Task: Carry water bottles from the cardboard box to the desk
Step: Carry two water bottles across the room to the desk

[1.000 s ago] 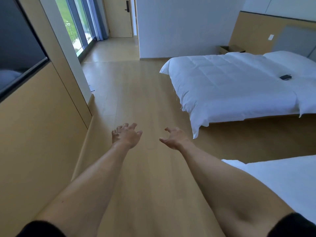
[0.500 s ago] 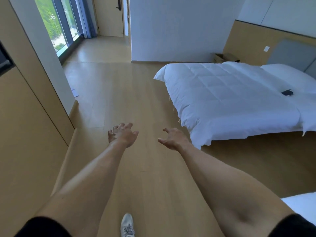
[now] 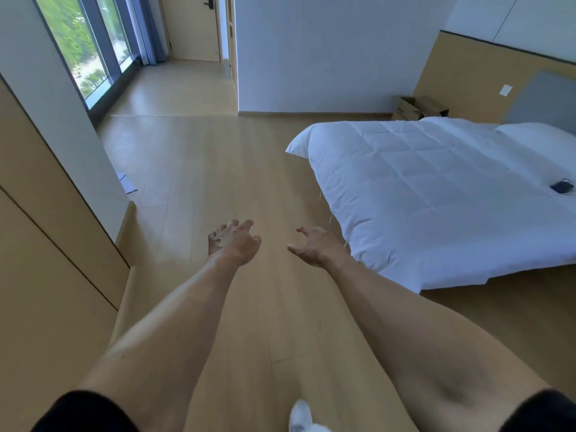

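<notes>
Both arms stretch out in front of me over the wooden floor. My left hand (image 3: 234, 243) is empty, its fingers loosely curled and apart. My right hand (image 3: 314, 246) is empty too, palm turned inward with the fingers spread. An open brown cardboard box (image 3: 417, 108) stands on the floor far off, behind the bed and against the back wall. No water bottle and no desk are in sight.
A bed with a white quilt (image 3: 436, 194) fills the right side, a dark small object (image 3: 562, 186) lying on it. Wooden wall panels (image 3: 46, 275) run along my left. A large window (image 3: 90, 48) and a door (image 3: 194, 26) are far ahead. My white shoe (image 3: 300, 416) shows below.
I have walked forward along the floor and the view has swung right. The near bed corner has left the frame and the cardboard box has come into sight. Both hands stay empty.
</notes>
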### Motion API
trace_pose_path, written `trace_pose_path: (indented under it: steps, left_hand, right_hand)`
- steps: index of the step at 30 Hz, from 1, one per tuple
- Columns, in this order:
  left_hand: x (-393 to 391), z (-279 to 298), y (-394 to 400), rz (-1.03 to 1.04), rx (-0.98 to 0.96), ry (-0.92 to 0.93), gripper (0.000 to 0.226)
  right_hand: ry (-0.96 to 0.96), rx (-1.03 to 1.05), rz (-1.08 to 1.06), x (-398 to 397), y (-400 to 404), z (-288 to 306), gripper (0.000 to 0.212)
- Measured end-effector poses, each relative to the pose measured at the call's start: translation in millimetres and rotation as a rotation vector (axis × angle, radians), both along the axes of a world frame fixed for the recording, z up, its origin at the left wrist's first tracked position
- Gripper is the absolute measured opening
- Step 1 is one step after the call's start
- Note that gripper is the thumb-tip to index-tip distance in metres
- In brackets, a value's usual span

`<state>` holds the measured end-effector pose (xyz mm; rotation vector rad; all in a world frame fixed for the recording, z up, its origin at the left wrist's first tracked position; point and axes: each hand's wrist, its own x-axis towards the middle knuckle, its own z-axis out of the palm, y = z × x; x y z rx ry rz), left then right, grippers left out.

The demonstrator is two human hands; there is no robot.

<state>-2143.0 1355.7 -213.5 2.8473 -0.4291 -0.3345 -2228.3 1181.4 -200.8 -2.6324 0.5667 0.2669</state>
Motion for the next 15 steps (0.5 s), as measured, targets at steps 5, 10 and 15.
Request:
trace_pose_path:
  steps: [5,10,15]
  left_hand:
    - [80.0,-6.8,-21.1,0.012,0.014,-0.004,0.052]
    - [177.5,-5.0,-43.2,0.059,0.048,-0.025,0.051]
    - [275.8,5.2,-71.0,0.134,0.070,-0.009,0.051]
  right_hand:
    - [-0.007,-0.003,0.036,89.0,-19.9,-10.2,0.066]
    - [-0.010,0.002,0.091,199.3,-49.8,-20.8,0.065]
    - [-0.001,0.036,0.130,305.6,-85.5,-16.9,0.065]
